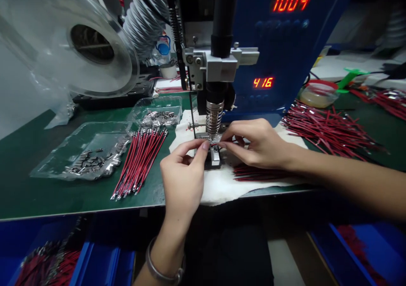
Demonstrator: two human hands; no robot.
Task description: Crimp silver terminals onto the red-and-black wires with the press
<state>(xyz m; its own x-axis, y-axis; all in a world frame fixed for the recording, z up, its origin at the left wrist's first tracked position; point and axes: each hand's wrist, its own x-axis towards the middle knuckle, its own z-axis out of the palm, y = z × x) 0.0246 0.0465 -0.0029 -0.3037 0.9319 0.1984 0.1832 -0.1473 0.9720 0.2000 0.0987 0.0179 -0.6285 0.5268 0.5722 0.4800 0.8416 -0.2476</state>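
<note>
My left hand (184, 176) is pinched, thumb and forefinger pressed against a small metal part on the fixture (215, 155) under the machine's ribbed tip (214, 119). My right hand (253, 144) comes from the right, fingers pinched on a thin red wire (218, 143) at the same spot. Both sets of fingertips meet just below the tip. A bundle of red and black wires (139, 161) lies left of my left hand. More red wires (253, 172) lie on the white cloth (218, 184) under my right wrist.
The blue machine (279, 45) shows red readouts 1004 and 416. Clear trays of small metal pieces (89, 161) sit at left, beside a large clear reel (66, 41). A big heap of red wires (330, 129) lies at right. Blue bins (95, 260) stand below the green table's edge.
</note>
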